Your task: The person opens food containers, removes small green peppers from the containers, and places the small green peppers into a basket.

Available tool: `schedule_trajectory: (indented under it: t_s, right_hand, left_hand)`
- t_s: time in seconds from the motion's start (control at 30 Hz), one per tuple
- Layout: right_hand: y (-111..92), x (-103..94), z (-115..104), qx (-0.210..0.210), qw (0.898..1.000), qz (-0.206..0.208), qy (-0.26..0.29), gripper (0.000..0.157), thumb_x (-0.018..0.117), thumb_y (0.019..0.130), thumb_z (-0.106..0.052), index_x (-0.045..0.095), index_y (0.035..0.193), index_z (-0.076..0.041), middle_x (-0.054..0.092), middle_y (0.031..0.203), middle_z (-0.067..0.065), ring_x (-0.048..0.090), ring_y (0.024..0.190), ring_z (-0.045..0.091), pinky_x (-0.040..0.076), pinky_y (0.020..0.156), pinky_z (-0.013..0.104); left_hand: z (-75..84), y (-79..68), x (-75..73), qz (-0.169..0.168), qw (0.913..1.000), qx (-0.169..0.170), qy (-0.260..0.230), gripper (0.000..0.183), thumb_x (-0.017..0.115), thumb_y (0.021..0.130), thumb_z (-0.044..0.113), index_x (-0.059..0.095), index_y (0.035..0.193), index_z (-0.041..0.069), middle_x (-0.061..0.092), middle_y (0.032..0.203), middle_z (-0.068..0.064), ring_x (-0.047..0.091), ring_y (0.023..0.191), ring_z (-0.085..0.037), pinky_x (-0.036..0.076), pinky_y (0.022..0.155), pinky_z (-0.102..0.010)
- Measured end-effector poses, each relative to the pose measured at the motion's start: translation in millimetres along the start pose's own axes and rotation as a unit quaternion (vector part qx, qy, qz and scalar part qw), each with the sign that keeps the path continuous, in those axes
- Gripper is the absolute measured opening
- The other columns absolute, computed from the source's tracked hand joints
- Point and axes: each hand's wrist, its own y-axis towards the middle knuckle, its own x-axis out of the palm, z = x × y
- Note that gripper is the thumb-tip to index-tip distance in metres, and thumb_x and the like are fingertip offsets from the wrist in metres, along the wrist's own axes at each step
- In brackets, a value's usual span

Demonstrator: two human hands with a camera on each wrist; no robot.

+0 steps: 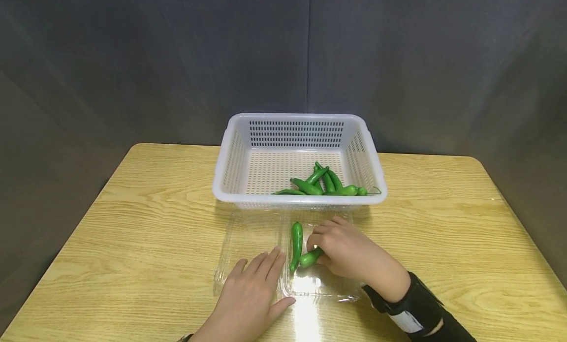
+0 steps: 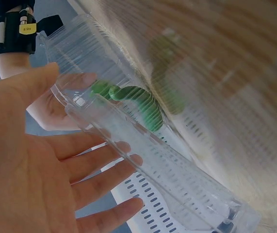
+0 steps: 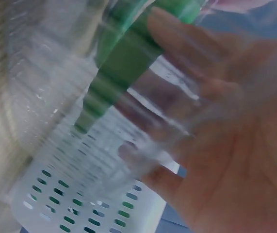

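Note:
A clear hinged plastic box point(image 1: 323, 289) lies unfolded on the table, with its lid half point(image 1: 254, 229) on the left. One green chili pepper point(image 1: 297, 241) stands lengthwise along the inner side of the right half. Beside it, my right hand point(image 1: 350, 251) grips a second green pepper point(image 1: 310, 258) between thumb and fingers, low inside the box; the palm hides its far part. My left hand point(image 1: 252, 293), fingers straight, rests at the box's middle fold and lid edge, holding nothing. Through the clear plastic, the left wrist view shows the standing pepper point(image 2: 145, 107).
Behind the box stands a white slotted basket point(image 1: 299, 199) with several green peppers point(image 1: 328, 182) in its front right part. The wooden table point(image 1: 133, 243) extends to both sides, and a dark grey partition point(image 1: 177, 66) rises behind it.

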Motion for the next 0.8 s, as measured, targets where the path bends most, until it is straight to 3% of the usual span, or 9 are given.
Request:
schedule_trajectory:
  t_s: [0.27,0.63,0.8]
  right_hand:
    - [-3,-7.7,-5,0.001,1.000,0.007,-0.016,0.025,0.087,0.070,-0.009,0.068,0.085,-0.014,0.063,0.078,-0.007,0.059,0.077,0.013,0.051,0.085,0.040]
    - [-7,-20.3,-8,0.008,1.000,0.027,-0.013,0.025,0.085,0.071,-0.010,0.068,0.089,-0.014,0.064,0.082,-0.007,0.061,0.080,0.014,0.049,0.090,0.042]
    - [-9,-26.1,-7,0.007,0.998,0.055,-0.014,0.026,0.086,0.072,-0.011,0.069,0.092,-0.013,0.065,0.085,-0.005,0.062,0.082,0.015,0.052,0.084,0.039]
  left_hand:
    - [0.1,-0.9,1.4,0.014,0.9998,0.002,0.012,0.074,0.057,0.092,0.061,0.055,0.139,0.004,0.056,0.141,-0.009,0.059,0.120,-0.023,0.053,0.091,-0.045]
    - [-0.3,-0.4,1.3,0.017,0.9998,0.005,0.002,0.073,0.058,0.092,0.060,0.055,0.138,0.003,0.056,0.141,-0.010,0.059,0.119,-0.024,0.054,0.090,-0.045]
    - [-0.4,-0.2,1.1,0.023,0.9997,0.005,0.002,0.073,0.059,0.091,0.060,0.055,0.138,0.003,0.057,0.140,-0.010,0.059,0.118,-0.024,0.054,0.090,-0.046]
